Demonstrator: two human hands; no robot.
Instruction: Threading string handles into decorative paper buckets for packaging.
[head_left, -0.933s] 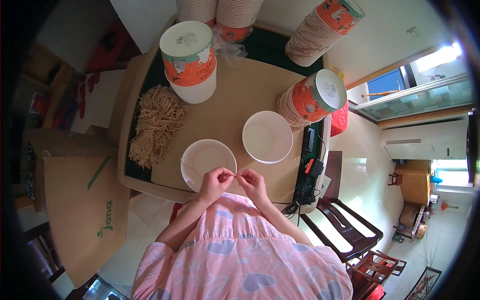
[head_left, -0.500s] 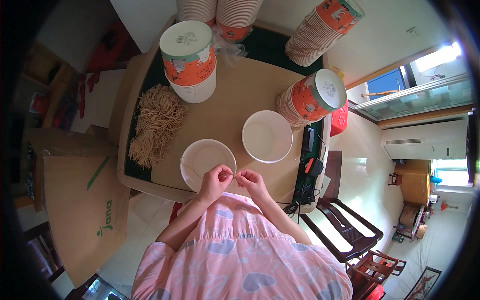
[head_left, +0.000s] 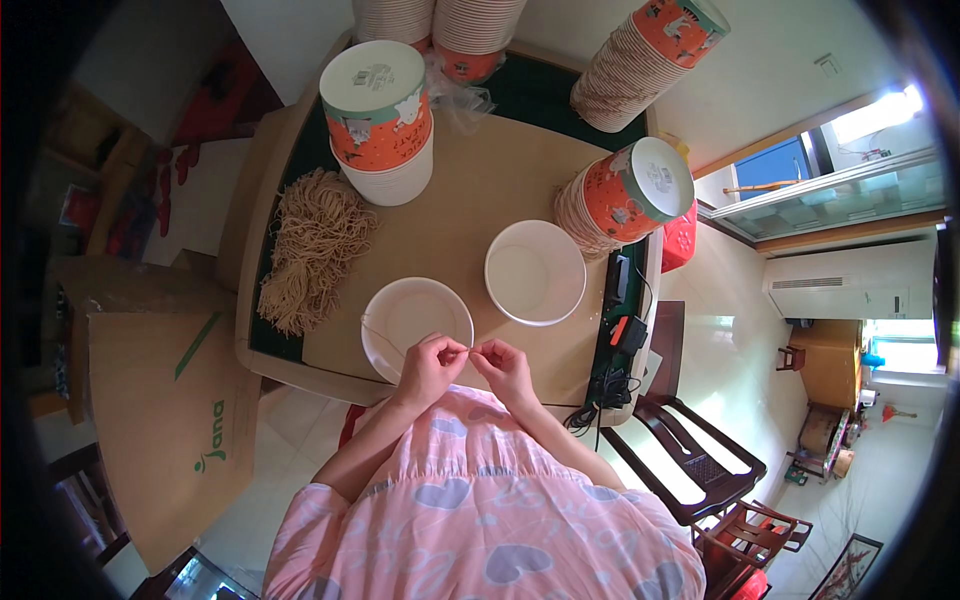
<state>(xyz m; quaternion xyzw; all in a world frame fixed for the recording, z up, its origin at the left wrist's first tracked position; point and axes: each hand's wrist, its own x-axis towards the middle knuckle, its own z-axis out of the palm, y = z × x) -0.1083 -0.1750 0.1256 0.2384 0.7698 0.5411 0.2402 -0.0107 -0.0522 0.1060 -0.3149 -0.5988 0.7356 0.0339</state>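
Observation:
Just over the near rim of a white paper bucket (head_left: 372,340), my left hand (head_left: 430,368) and my right hand (head_left: 507,373) meet fingertip to fingertip. Both are closed in a pinch. A thin beige cord (head_left: 381,333) runs from the bucket's left rim across its inside toward my left fingers; the bit between my fingertips is too small to see clearly. Another open white bucket (head_left: 535,275) stands to the right, upright and with a bare inside. On the left lies a loose bundle of beige cords (head_left: 315,250).
Upside-down stacks of orange-patterned buckets stand at back left (head_left: 380,130), right (head_left: 635,195) and far right (head_left: 650,65). Crumpled clear plastic (head_left: 460,105) lies behind. Black cables and a power adapter (head_left: 628,333) line the right edge. A cardboard box (head_left: 170,420) stands left of the table.
My fingertips have shifted very slightly at the pinch. The buckets and the cord bundle have stayed in place.

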